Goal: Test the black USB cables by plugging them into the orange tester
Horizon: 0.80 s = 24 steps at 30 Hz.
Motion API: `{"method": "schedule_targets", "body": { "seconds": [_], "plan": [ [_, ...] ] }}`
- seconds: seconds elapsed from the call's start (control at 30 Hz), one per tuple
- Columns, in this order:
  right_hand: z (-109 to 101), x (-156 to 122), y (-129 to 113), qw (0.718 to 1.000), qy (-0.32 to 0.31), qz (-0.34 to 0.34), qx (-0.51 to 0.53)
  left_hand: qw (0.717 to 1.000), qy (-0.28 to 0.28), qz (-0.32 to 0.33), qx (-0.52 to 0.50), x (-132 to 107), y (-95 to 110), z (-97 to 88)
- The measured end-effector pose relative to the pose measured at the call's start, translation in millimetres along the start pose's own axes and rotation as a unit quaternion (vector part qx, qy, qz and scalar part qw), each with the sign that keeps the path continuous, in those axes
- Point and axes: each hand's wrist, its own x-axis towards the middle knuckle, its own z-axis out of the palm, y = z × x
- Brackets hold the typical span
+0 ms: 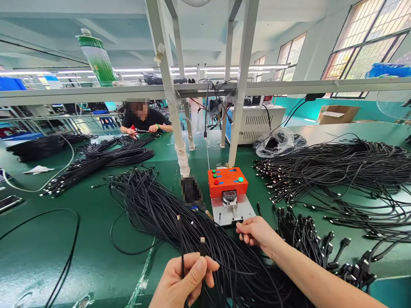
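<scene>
My left hand (183,280) is closed near the bottom edge, pinching two black cables (181,239) whose connector ends stick upward. My right hand (257,233) reaches forward with its fingers pinched on a cable plug at the front of the orange test box (227,182), which has a round gauge (230,196) and sits on a grey base plate (224,214). A big heap of black cables (150,201) lies under and between my hands.
More black cable piles (337,171) spread over the green table (48,252) on the right and far left. White frame posts (237,85) rise behind the box. A white machine (257,122) stands beyond. A person in black (144,119) works across the table.
</scene>
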Motion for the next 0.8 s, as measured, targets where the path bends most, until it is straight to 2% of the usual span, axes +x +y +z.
{"method": "schedule_targets", "body": {
  "seconds": [0.27,0.33,0.4,0.43,0.47,0.5,0.53,0.57,0.6,0.67,0.73,0.8],
  "plan": [
    [2.0,-3.9,-2.8,1.0,-0.01,0.018,-0.02,0.997,-0.068,-0.03,-0.029,7.8,1.3,1.7],
    [-8.0,-12.2,-4.5,0.998,-0.031,0.005,-0.063,0.995,-0.08,-0.03,-0.042,10.3,1.6,2.9],
    [-26.8,-26.3,-9.4,0.985,-0.024,-0.033,-0.17,0.996,-0.073,-0.017,-0.058,11.4,1.9,5.5],
    [-37.6,-35.2,-13.6,0.967,0.018,-0.061,-0.247,0.995,-0.069,-0.009,-0.064,11.4,2.0,7.5],
    [-47.4,-44.9,-18.7,0.936,0.088,-0.093,-0.327,0.995,-0.07,-0.006,-0.067,11.3,2.2,10.1],
    [-54.3,-54.8,-24.4,0.894,0.178,-0.129,-0.39,0.995,-0.08,-0.006,-0.066,11.3,2.4,13.2],
    [-56.9,-64.5,-29.9,0.854,0.25,-0.166,-0.425,0.994,-0.094,-0.007,-0.063,11.3,2.6,16.8],
    [-54.3,-73.5,-34.7,0.831,0.289,-0.203,-0.43,0.993,-0.106,-0.008,-0.059,11.6,2.5,20.7],
    [-46.3,-81.3,-38.1,0.835,0.28,-0.235,-0.412,0.991,-0.117,-0.008,-0.057,12.1,2.2,24.9],
    [-18.0,-92.4,-40.0,0.895,0.134,-0.27,-0.329,0.988,-0.145,-0.004,-0.044,13.7,0.6,33.4],
    [14.8,-97.3,-37.4,0.945,-0.02,-0.251,-0.211,0.987,-0.159,0.001,-0.018,16.2,-2.6,40.4],
    [37.2,-98.6,-34.7,0.971,-0.09,-0.206,-0.086,0.987,-0.159,0.003,0.018,19.9,-6.7,44.2]
  ]
}}
